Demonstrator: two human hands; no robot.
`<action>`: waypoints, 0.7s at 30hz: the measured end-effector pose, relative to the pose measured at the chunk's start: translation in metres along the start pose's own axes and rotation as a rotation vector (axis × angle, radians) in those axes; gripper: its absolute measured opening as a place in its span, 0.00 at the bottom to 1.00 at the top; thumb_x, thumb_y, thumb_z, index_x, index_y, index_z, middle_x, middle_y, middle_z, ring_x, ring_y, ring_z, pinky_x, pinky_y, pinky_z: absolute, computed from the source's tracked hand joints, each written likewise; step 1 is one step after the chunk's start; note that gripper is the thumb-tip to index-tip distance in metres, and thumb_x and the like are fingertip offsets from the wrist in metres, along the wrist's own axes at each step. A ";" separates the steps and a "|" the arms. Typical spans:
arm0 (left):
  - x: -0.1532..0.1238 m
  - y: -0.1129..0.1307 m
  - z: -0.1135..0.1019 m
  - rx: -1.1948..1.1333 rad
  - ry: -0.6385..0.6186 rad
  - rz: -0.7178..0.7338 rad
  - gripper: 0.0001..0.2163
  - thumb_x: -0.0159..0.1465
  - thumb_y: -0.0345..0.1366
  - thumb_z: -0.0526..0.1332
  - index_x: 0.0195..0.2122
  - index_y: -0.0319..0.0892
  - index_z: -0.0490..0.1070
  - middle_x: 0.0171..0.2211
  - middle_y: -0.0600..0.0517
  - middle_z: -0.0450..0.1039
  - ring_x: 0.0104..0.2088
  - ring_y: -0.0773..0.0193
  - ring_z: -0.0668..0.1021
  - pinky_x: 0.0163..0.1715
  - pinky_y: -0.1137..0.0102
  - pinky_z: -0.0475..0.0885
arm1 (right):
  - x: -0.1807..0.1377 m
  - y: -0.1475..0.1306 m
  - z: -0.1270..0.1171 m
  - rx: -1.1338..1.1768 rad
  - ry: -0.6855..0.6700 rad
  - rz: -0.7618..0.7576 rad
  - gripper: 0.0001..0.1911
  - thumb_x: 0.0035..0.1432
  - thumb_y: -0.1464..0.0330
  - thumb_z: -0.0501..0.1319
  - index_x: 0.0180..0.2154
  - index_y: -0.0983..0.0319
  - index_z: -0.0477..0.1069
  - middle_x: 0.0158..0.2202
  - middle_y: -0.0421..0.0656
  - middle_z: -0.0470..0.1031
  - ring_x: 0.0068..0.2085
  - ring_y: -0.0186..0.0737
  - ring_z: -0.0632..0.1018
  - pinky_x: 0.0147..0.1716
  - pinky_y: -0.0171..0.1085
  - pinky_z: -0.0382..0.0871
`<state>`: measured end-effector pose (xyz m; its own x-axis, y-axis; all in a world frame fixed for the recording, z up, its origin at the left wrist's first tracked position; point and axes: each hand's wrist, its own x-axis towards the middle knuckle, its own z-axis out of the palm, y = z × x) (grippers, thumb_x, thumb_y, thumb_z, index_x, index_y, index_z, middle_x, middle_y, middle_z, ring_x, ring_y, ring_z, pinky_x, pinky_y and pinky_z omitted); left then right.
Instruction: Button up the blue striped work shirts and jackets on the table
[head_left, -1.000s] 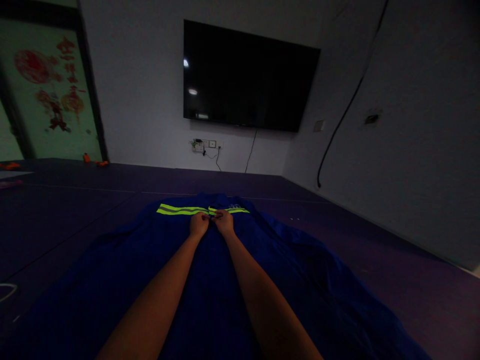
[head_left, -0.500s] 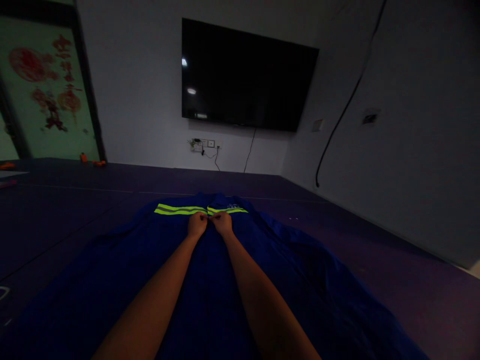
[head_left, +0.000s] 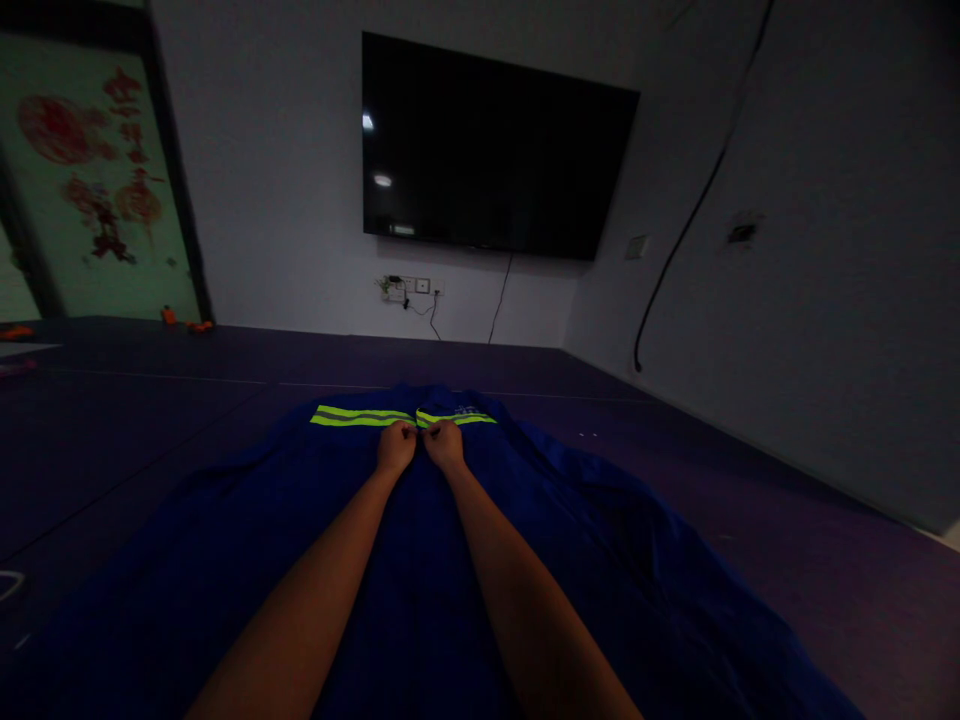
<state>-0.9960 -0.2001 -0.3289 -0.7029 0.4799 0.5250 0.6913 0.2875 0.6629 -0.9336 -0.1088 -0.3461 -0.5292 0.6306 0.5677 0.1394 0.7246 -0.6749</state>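
Observation:
A dark blue work jacket (head_left: 300, 530) lies spread out in front of me, its collar at the far end. Across its chest runs a yellow-green reflective strip (head_left: 352, 416) with a grey middle band, parted at the front opening. My left hand (head_left: 395, 445) is closed in a pinch on the left edge of that opening, just below the strip. Close beside it, my right hand (head_left: 445, 442) pinches the opposite front edge. The fingertips nearly meet, and what lies between them is too small and dark to make out. White lettering sits on the right chest.
The jacket lies on a dark purple surface (head_left: 315, 355) with seams. A large television (head_left: 495, 150) hangs on the far wall above sockets (head_left: 412, 287). A black cable (head_left: 694, 210) runs down the right wall. Orange objects (head_left: 199, 326) lie by the glass door (head_left: 97, 190).
Both hands stay pinched at the jacket's front opening, with only a very slight shift of the fingers. The view has moved a little.

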 end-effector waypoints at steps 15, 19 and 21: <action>0.001 -0.005 0.002 -0.111 -0.031 0.043 0.07 0.52 0.27 0.56 0.29 0.38 0.73 0.31 0.50 0.75 0.33 0.66 0.76 0.36 0.71 0.70 | 0.001 0.005 -0.002 0.118 -0.034 0.016 0.07 0.47 0.76 0.58 0.23 0.62 0.73 0.27 0.42 0.76 0.32 0.36 0.75 0.32 0.30 0.66; 0.001 -0.008 0.004 -0.167 -0.034 0.039 0.08 0.52 0.26 0.56 0.30 0.38 0.73 0.32 0.50 0.75 0.33 0.67 0.76 0.36 0.72 0.70 | 0.002 0.006 -0.001 0.143 -0.035 0.022 0.06 0.46 0.76 0.58 0.24 0.62 0.72 0.29 0.42 0.76 0.33 0.36 0.76 0.33 0.31 0.67; 0.001 -0.009 0.005 -0.188 -0.038 0.039 0.08 0.52 0.26 0.56 0.30 0.38 0.73 0.32 0.50 0.75 0.33 0.67 0.76 0.36 0.72 0.70 | 0.002 0.008 0.000 0.155 -0.031 0.021 0.05 0.46 0.75 0.59 0.24 0.63 0.72 0.29 0.43 0.76 0.33 0.36 0.76 0.34 0.32 0.67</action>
<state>-1.0021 -0.1983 -0.3367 -0.6668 0.5194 0.5345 0.6724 0.1099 0.7320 -0.9338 -0.1018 -0.3503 -0.5533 0.6348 0.5394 0.0210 0.6580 -0.7527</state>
